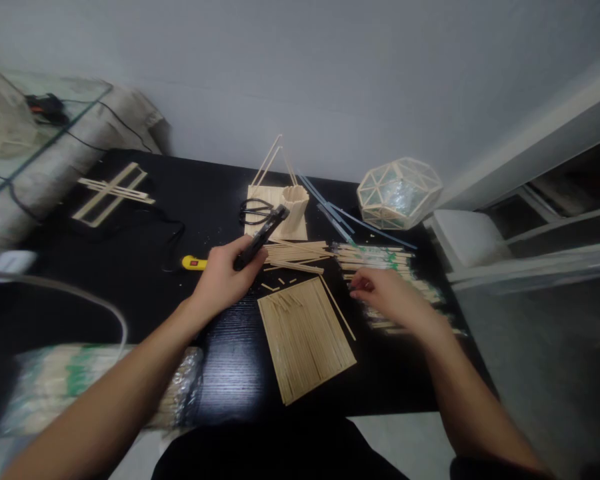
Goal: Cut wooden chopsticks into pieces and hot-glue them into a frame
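My left hand (230,270) is wrapped round a black tool (263,237), its tip pointing up and to the right. Fingers curled together, my right hand (375,287) is over the near side of the packaged sticks (380,257); whether anything is pinched there is too small to tell. Between and below my hands lies a square panel of wooden sticks (310,340) with several short pieces (285,301) on its upper part. Loose sticks (300,252) are piled just beyond it. Behind them stands a stick base (273,197) with a round stick cup (295,203) and black scissors (256,211).
A yellow-handled tool (194,263) lies left of my left hand. Crossed stick frames (115,193) are at the back left, blue-grey strips (335,217) and a faceted stick model (400,193) at the back right. A plastic-wrapped stick bundle (55,380) is at the front left.
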A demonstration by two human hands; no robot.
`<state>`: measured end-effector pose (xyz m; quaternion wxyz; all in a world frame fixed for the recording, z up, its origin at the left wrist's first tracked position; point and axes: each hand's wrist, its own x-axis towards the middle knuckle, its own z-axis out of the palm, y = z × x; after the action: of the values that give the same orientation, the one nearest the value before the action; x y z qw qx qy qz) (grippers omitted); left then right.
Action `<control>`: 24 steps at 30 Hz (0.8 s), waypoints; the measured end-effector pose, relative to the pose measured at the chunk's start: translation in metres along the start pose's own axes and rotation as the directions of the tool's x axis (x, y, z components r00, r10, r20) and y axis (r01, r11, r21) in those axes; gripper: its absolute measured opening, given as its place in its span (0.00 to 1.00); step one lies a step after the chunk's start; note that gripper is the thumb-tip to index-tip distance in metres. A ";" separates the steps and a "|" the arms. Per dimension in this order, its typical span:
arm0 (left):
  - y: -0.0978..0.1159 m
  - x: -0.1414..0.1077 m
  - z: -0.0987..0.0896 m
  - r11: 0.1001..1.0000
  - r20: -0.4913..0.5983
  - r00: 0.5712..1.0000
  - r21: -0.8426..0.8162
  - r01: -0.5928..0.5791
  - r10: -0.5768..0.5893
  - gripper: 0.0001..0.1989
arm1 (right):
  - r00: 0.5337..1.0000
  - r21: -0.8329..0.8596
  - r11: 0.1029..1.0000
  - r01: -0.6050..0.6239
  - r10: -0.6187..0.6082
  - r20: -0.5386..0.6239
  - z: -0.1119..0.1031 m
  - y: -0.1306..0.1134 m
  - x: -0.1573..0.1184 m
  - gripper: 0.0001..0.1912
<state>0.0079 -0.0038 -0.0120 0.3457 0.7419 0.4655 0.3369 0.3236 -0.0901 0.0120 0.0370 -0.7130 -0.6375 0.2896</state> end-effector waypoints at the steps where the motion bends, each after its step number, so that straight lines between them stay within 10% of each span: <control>1: 0.000 0.000 0.000 1.000 -0.002 1.000 0.001 -0.004 0.004 0.14 | 1.000 0.026 1.000 0.005 -0.006 0.008 0.005 0.002 -0.004 0.04; 24: -0.003 0.000 -0.001 1.000 -0.009 1.000 0.004 -0.027 0.027 0.13 | 1.000 0.036 0.999 -0.015 0.015 -0.003 0.045 -0.001 -0.019 0.09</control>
<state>0.0061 -0.0023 -0.0143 0.3373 0.7473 0.4576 0.3440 0.3016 -0.1218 -0.0174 0.0486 -0.7175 -0.6267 0.3001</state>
